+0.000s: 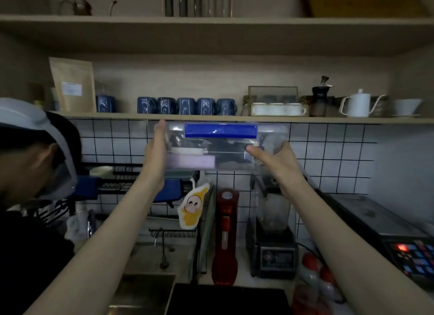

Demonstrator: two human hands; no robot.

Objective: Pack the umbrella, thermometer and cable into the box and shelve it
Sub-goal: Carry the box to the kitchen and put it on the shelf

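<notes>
A clear plastic box point(232, 160) with a blue handle point(220, 130) on its lid is held up in the air, just below the front edge of the wooden shelf point(234, 118). My left hand point(156, 147) presses flat against its left end. My right hand point(273, 160) grips its right end, thumb across the front wall. Through the wall I see a dark bundle point(231, 147), a white stick-shaped item point(187, 150) and a pale purple block point(190, 162); which is the umbrella, thermometer or cable I cannot tell.
The shelf carries a paper pouch point(73, 85), several blue mugs point(186, 106), a glass case point(273, 100), a grinder point(319, 98) and a white kettle point(358, 103). Below stand a red bottle point(226, 234), a blender point(273, 232) and a dish rack point(131, 178). Another person's head point(32, 150) is at the left.
</notes>
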